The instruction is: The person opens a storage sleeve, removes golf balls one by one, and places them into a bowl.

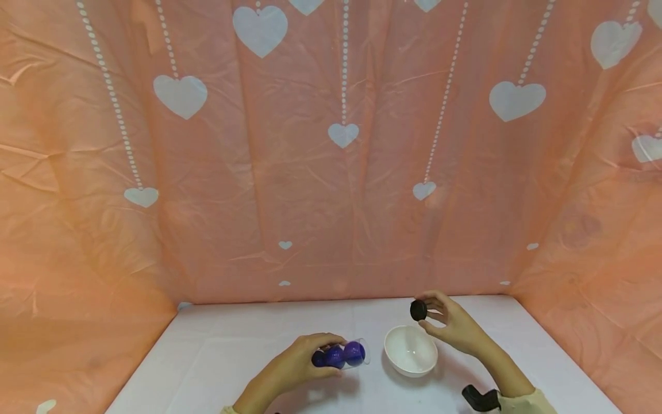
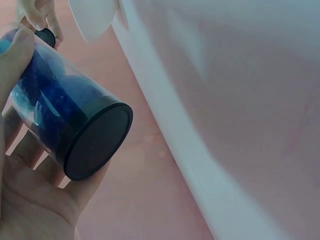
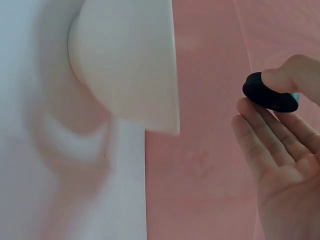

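Observation:
My left hand (image 1: 305, 359) grips a clear plastic tube (image 2: 50, 95) lying tilted, its mouth toward the bowl. Several blue-purple balls (image 1: 335, 356) sit in a row inside it. A black base (image 2: 97, 142) closes the end nearest the left wrist camera. My right hand (image 1: 454, 325) pinches a round black cap (image 3: 270, 94) between thumb and fingers, above the far right rim of the bowl. The white bowl (image 1: 411, 352) stands upright on the table between both hands, its inside showing no contents.
The white table (image 1: 233, 328) carries the bowl and ends at a peach curtain (image 1: 310, 218) with white hearts. Curtain also hangs along both sides. A black strap-like piece (image 1: 480, 398) sits at the right sleeve.

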A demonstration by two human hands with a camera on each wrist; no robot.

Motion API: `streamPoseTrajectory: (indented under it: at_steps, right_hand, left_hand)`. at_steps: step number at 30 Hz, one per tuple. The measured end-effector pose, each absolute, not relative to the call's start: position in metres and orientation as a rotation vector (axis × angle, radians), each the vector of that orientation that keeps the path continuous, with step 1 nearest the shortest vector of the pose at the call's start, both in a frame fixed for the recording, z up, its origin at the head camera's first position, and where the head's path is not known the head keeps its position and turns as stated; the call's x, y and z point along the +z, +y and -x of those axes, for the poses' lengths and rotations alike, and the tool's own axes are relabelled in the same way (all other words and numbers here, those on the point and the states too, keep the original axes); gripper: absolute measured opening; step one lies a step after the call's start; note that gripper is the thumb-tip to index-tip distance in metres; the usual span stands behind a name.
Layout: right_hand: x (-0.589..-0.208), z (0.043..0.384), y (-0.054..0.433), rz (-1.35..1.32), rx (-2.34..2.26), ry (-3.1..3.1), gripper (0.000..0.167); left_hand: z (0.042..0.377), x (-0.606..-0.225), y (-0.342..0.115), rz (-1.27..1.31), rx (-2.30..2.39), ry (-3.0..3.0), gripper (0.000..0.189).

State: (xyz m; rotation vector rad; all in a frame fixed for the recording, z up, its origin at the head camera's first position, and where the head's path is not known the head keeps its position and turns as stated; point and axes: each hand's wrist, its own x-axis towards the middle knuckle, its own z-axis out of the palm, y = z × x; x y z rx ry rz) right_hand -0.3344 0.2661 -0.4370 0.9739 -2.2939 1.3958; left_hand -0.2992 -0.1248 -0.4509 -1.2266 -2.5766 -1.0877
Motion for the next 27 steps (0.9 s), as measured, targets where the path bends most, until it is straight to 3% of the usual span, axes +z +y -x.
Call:
streamPoseTrajectory:
  at_steps: [27]
  right_hand:
    - [-0.458, 0.346, 0.303, -0.554, 1.217, -2.549, 0.041]
  left_hand:
    - [0.299, -0.449, -0.123, 1.218, -1.039, -2.597, 0.047]
